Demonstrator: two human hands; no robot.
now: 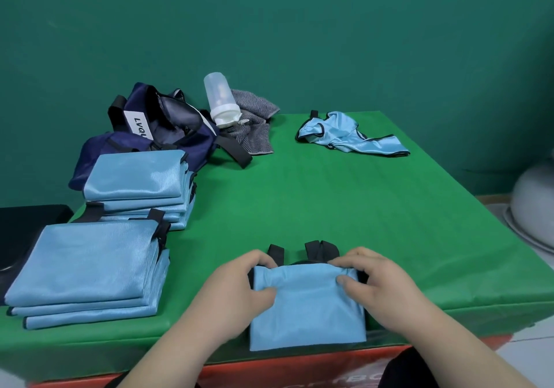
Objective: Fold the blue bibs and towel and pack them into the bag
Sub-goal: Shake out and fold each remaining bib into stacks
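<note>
Fingers [261, 260] first: on both hands they're curled over the far edge of the bib [308, 312], with the thumbs pressing in from the near side, so the doubled-over top fold is pinched between them. Nothing's splayed or loose, it's a proper grip. The left hand [239, 282] has the left end of that fold and the right hand [380, 279] has the right end. My guess is that one hand per end keeps the slippery fabric square while the fold gets set. The black straps [317, 248] poke out just past the fingertips.

The bib sits at the near edge of the green table [299, 192], right in front of the person.

To the left are two piles of folded bibs, a near stack [90, 267] and a far stack [138, 177], probably parked there for easy packing. The navy bag [168, 126] is just behind the far stack, mouth open. Beside it, a grey towel [251, 123] lies unfolded with a clear bottle [220, 99] resting on it. One crumpled bib [344, 132] waits at the far side, well apart from everything else.
</note>
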